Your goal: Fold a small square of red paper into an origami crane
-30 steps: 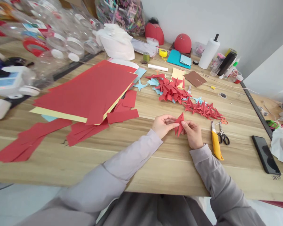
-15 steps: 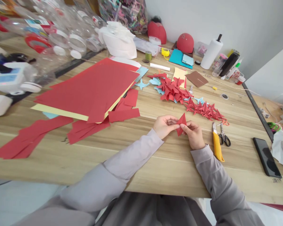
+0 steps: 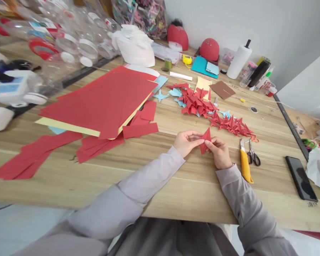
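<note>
Between my two hands is a small red folded paper piece [image 3: 206, 135], a narrow diamond with pointed ends. My left hand [image 3: 186, 142] pinches its left side, thumb across the front. On the right side, my right hand [image 3: 219, 151] grips it between thumb and fingers. Just beyond the hands lie a heap of red folded paper stars [image 3: 197, 101] and a row of more red stars [image 3: 230, 123], with light blue stars [image 3: 160, 95] among and beside them. Large red paper sheets [image 3: 104, 99] and cut red strips [image 3: 101, 145] spread to the left.
Right of my hands lie a yellow cutter [image 3: 245, 165] and scissors [image 3: 253, 156], with a black phone [image 3: 301, 177] farther right. Plastic bottles [image 3: 88, 48] crowd the back left. A white cylinder [image 3: 239, 61] and a red dome [image 3: 209, 49] stand along the back.
</note>
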A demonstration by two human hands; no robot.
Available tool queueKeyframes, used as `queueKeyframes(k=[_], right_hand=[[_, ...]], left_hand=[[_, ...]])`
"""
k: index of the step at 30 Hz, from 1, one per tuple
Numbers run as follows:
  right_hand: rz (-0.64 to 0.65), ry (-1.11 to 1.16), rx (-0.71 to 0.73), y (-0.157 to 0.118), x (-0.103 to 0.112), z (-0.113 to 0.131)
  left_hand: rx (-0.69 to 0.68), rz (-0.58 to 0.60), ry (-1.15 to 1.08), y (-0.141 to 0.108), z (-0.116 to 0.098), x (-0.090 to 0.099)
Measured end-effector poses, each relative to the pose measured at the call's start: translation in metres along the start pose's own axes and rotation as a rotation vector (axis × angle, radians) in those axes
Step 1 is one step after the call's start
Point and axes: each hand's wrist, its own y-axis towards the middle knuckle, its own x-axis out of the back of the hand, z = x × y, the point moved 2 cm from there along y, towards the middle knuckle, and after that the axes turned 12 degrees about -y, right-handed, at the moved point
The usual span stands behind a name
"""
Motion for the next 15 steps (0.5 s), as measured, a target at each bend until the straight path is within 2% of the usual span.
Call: queueKeyframes(k=[10,15], right_hand=[[0.018,-0.082,0.001,0.0007,-0.0008,-0.0022],[0.000,-0.046,0.011,-0.0009,0.0000,-0.0016]], left_hand=[[-0.022,-0.045,0.064,0.0003,-0.0011,0.0010],[0.001,-0.004,0.071,0.0017,-0.0001,0.0031]])
